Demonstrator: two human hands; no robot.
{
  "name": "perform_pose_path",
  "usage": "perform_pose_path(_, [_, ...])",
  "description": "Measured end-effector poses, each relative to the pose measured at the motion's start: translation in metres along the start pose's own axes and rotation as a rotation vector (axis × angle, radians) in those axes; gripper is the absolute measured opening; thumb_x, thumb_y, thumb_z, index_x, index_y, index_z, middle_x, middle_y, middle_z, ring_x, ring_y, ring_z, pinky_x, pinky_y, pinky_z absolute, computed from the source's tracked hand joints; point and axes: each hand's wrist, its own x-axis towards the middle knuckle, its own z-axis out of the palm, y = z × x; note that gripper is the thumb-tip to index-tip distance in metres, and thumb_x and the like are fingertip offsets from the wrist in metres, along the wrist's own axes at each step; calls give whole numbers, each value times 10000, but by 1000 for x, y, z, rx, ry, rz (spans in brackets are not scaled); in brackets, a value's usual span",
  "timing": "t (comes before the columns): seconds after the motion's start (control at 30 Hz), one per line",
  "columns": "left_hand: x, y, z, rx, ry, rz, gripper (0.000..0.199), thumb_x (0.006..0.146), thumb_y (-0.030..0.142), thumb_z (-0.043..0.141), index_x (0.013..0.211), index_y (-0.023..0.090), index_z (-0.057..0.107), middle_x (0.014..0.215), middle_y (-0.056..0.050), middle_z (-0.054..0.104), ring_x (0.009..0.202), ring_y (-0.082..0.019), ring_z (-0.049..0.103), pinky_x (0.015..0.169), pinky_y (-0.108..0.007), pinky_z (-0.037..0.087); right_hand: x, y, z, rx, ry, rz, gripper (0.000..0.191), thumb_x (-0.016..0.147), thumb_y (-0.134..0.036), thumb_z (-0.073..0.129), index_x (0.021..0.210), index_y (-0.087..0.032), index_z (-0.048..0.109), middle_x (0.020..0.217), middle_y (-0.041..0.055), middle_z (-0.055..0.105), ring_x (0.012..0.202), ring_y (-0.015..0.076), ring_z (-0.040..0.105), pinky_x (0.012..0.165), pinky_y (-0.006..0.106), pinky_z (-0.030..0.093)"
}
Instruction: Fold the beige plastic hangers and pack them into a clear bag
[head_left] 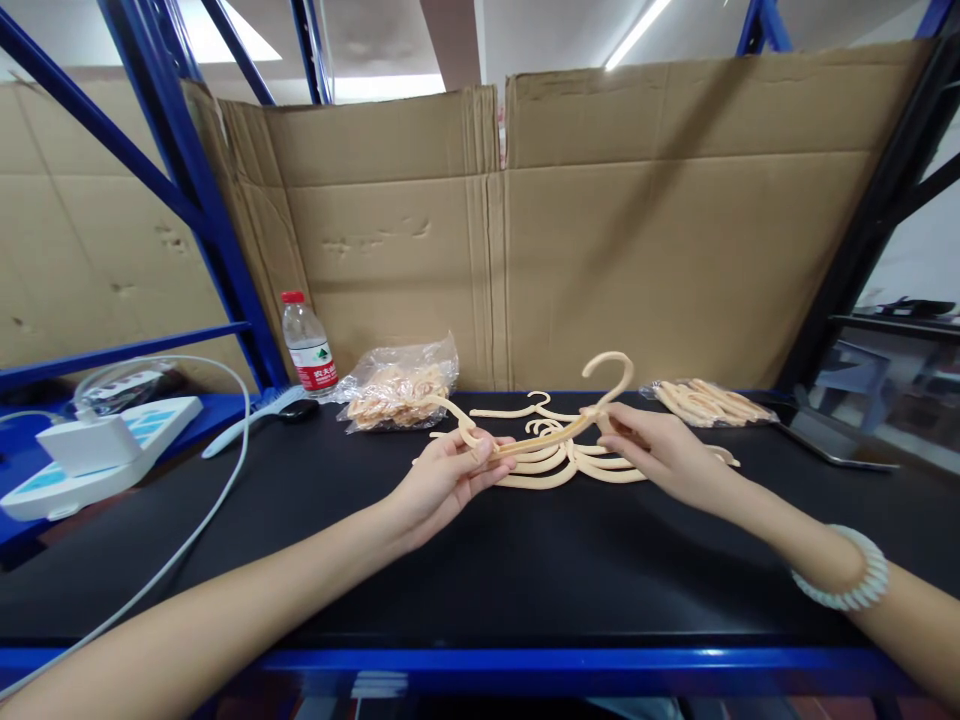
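A cream-coloured clothes hanger (555, 438) is held up above the black tabletop, its hook pointing upward. My left hand (450, 475) pinches one arm of it near the outer end, and a curved tip rises above the fingers. At the base of the hook, my right hand (664, 450) is closed on the hanger, partly hiding that spot. Behind and below it, several similar hangers (536, 482) lie overlapping on the black tabletop (525, 580). Both hands partly cover them.
At the back stand a clear bag of beige pieces (401, 385) and a red-capped water bottle (310, 345). Another bagged bundle (709, 402) lies back right. A power strip (105, 460) with a white cable, and a pale-handled brush (255, 420), are at left. Cardboard (390, 240) walls the rear.
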Motion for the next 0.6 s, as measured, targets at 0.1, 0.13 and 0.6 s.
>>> perform_pose_path(0.1, [-3,-4,2,17,-28,-32,164,743,132,742,770,121,580,957,-105,677,845,-165,673,827,-254,549,-3,-12,8,104,56,-24,222,947,-330,452,853,-188,593,1035,101,647,702,180,586,628,295,476])
perform_pose_path(0.13, [-4,-5,3,17,-37,-41,178,736,138,750,776,123,577,955,-101,678,827,-158,674,819,-253,548,-4,-15,9,133,81,-41,228,948,-326,451,833,-189,593,1049,100,642,727,182,591,640,294,479])
perform_pose_path(0.6, [-5,11,2,28,-96,-56,226,687,136,771,744,134,552,946,-99,671,787,-152,670,812,-246,527,-11,-19,6,154,176,-57,217,940,-350,468,915,-211,633,941,76,646,683,175,568,542,277,453])
